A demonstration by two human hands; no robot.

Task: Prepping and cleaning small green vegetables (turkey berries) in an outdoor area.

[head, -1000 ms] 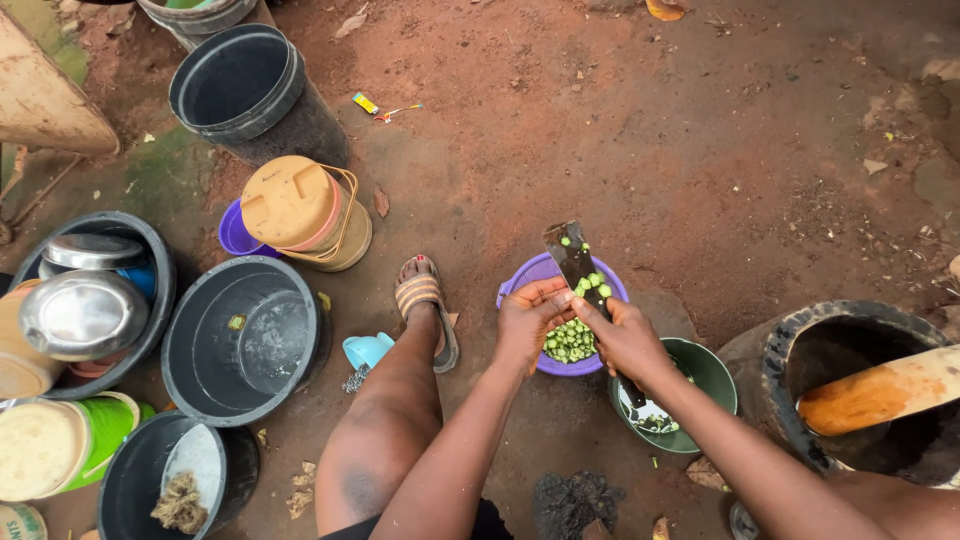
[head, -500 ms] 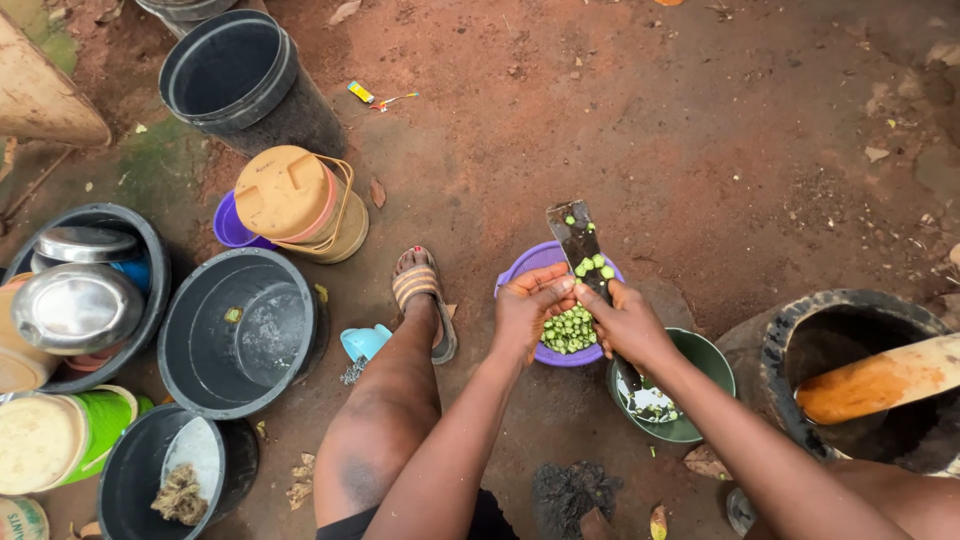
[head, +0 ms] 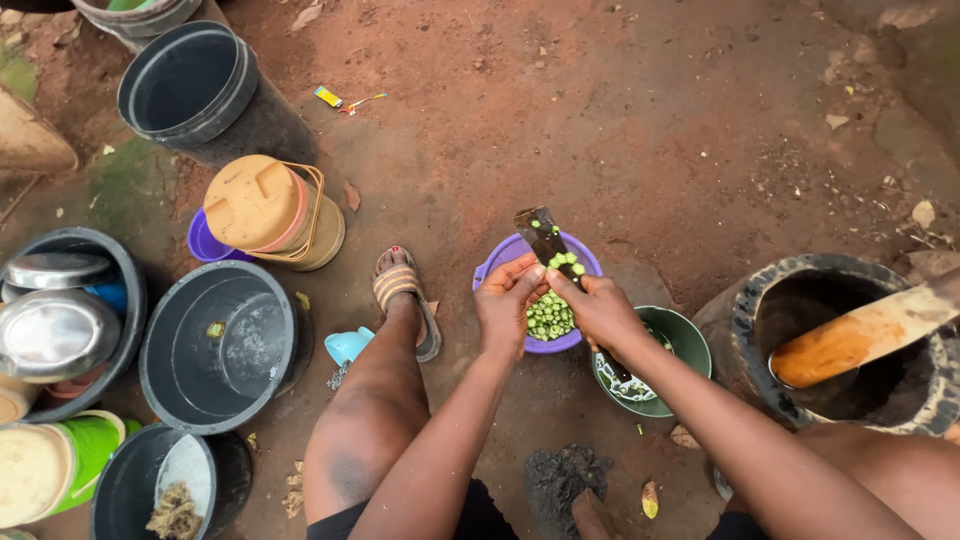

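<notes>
Red dirt floor underfoot: my right hand (head: 600, 308) grips the knife (head: 548, 246), blade pointing far-left over the purple bowl (head: 497, 263), while my nearer-set left hand (head: 508, 300) pinches green pieces (head: 562, 262) off its flat.

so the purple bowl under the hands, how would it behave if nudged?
The purple bowl looks like thin plastic, so probably light and slightly flexible. Only a small heap of green pieces sits inside, so it would likely slide on the packed earth rather than tip.

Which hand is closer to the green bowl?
Right. The right hand holds the knife right beside the green bowl; the left hand is over the purple bowl, farther away.
</notes>
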